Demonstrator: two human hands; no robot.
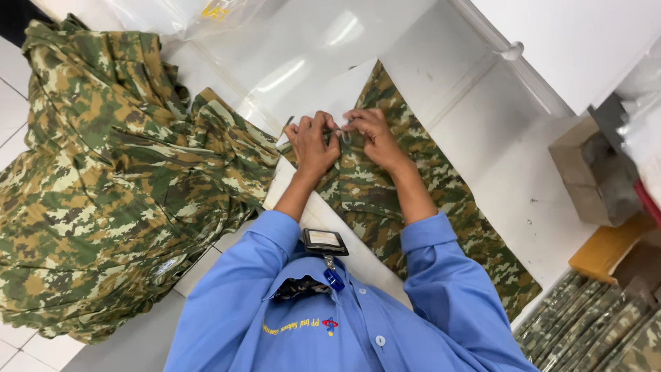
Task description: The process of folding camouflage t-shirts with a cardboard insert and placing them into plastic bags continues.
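A camouflage garment [420,200] lies flat on a white table [509,172], running from the table's middle towards my right side. Both hands meet at its upper edge. My left hand [311,143] pinches the cloth there with its fingers closed. My right hand [375,134] is closed around a small grey metal tool [343,133] whose tip sits between the two hands, against the cloth. What kind of tool it is stays unclear. My blue sleeves and a hanging badge [324,242] fill the bottom of the view.
A large heap of camouflage garments [103,193] covers the left side. Clear plastic bags [206,17] lie at the top. On the right are a cardboard box [592,172], a wooden block [609,248] and a row of folded camouflage pieces [599,331].
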